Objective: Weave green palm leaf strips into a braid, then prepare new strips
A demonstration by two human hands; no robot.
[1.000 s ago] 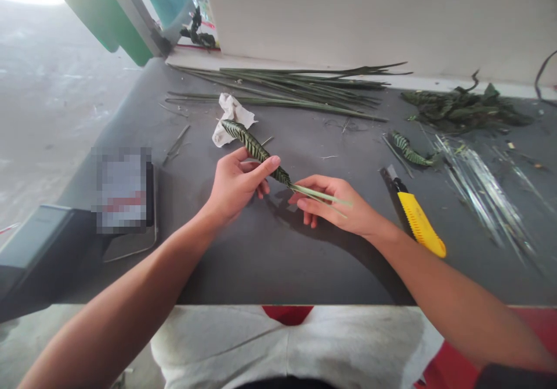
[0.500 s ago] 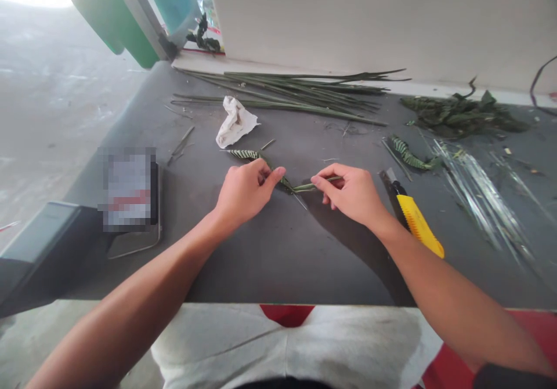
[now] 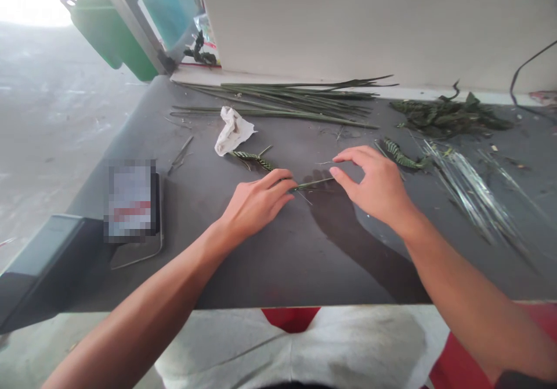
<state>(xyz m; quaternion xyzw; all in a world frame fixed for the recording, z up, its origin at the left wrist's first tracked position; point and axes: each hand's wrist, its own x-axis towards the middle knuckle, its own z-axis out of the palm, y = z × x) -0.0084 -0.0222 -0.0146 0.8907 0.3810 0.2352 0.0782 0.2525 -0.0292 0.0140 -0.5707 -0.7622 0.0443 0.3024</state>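
Note:
My left hand (image 3: 261,200) is closed on a braided green leaf piece (image 3: 252,157), fingers pressed down over its middle. The striped, plaited end sticks out beyond the fingers towards the back left, with a thin stem beside it. From the other side of the hand a narrow green strip (image 3: 315,184) points right, ending close to my right thumb. My right hand (image 3: 372,183) is open above the tabletop, thumb and forefinger apart with nothing seen between them. A second striped braided piece (image 3: 400,154) lies just behind the right hand.
Long green stalks (image 3: 296,102) lie along the wall, with crumpled white tissue (image 3: 234,131) before them. Dark leaves (image 3: 452,116) are heaped at back right, near shiny thin strips (image 3: 470,186). A phone-like device (image 3: 159,221), partly blurred out, lies left on the grey table (image 3: 270,273).
My right hand has let go of the green strip, opened and moved right and up. My left hand has turned palm down over the braided piece. The yellow cutter no longer shows.

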